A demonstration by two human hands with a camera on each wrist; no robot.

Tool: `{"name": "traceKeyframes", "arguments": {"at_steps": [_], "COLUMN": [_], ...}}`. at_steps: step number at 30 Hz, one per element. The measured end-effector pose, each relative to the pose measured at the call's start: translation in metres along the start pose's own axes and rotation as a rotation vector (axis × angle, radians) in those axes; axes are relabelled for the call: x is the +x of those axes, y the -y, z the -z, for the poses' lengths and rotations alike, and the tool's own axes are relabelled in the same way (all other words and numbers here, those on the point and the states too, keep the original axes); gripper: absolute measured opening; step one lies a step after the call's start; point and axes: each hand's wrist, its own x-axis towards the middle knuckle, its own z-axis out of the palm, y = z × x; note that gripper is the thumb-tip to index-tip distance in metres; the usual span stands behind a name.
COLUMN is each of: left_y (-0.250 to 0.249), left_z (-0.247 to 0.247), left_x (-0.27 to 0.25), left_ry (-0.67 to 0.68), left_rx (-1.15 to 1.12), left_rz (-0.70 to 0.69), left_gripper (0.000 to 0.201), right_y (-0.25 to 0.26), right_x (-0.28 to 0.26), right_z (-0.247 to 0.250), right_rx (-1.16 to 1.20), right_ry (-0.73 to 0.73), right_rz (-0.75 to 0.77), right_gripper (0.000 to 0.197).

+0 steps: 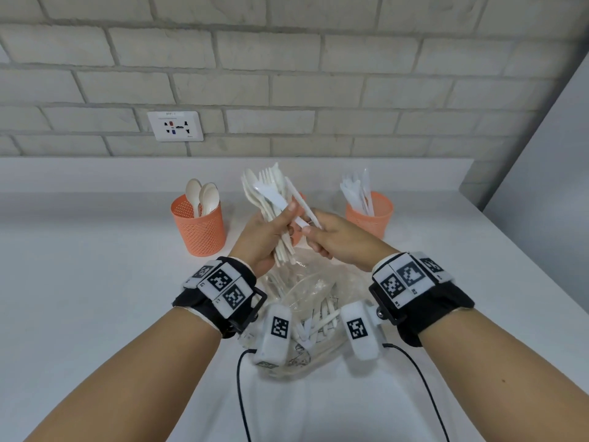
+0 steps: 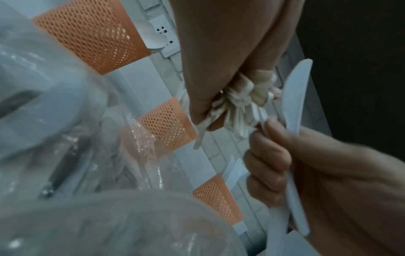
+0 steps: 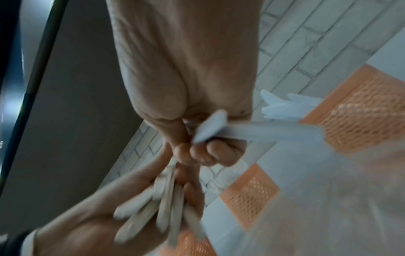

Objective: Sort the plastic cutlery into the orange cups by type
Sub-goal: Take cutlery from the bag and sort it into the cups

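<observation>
Head view has both hands up around the middle of the frame, over a crumpled clear plastic bag (image 1: 306, 301) lying on the white counter (image 1: 95, 282) with more white cutlery inside it. The left hand (image 1: 259, 240) has its fingers wrapped tight around a fat bunch of white plastic cutlery (image 1: 271, 199), handles down, tips fanned up toward the wall; forks and spoons are mixed in there. The right hand (image 1: 338, 240) is just beside it, thumb and fingers pinched on a single white plastic knife (image 1: 277, 199) that slants up to the left across the bunch. The left wrist view shows that grip closer: curled fingers (image 2: 269, 155) round the knife's handle. Three orange mesh plastic cups sit further back: the left orange cup (image 1: 199, 226) holds a couple of white spoons (image 1: 200, 194), the right orange cup (image 1: 371, 215) holds white knives (image 1: 357, 189), and the middle orange cup (image 2: 168, 124) is mostly hidden behind the hands in the head view, so I can't tell what's in it. White wall socket (image 1: 175, 126) on the pale brick wall (image 1: 318, 74), upper left of centre.
</observation>
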Motion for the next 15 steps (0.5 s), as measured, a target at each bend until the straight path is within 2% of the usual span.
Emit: {"name": "traceKeyframes", "arguments": {"at_steps": [2,5,8,11,13,15], "left_y": [0.001,0.004,0.006,0.002,-0.002,-0.008], "left_z": [0.006,0.012,0.006,0.0,0.0,0.002], "left_x": [0.002,0.008,0.009,0.009,0.008,0.007], "left_ry": [-0.05,-0.111,-0.088,0.002,0.065,0.103], "left_rx": [-0.009,-0.038,-0.048,-0.09,-0.088,-0.092], "left_rz": [0.035,0.106,0.146,0.163,0.145,0.12], "left_gripper": [0.008,0.002,0.005,0.004,0.009,0.013], "right_y": [-0.006,-0.016,-0.021,-0.035,-0.048,-0.064], "right_x": [0.0,0.007,0.023,0.042,0.051,0.059], "right_z": [0.018,0.047,0.068,0.08,0.084,0.085], "right_rx": [-0.088,-0.211,-0.198,-0.077,-0.021,-0.027], "right_ry": [-0.059,-0.314,-0.589,-0.787,-0.842,-0.808], "right_rz": [-0.019,0.04,0.128,0.14,0.106,0.037], "right_gripper": [0.016,0.02,0.022,0.022,0.023,0.022]}}
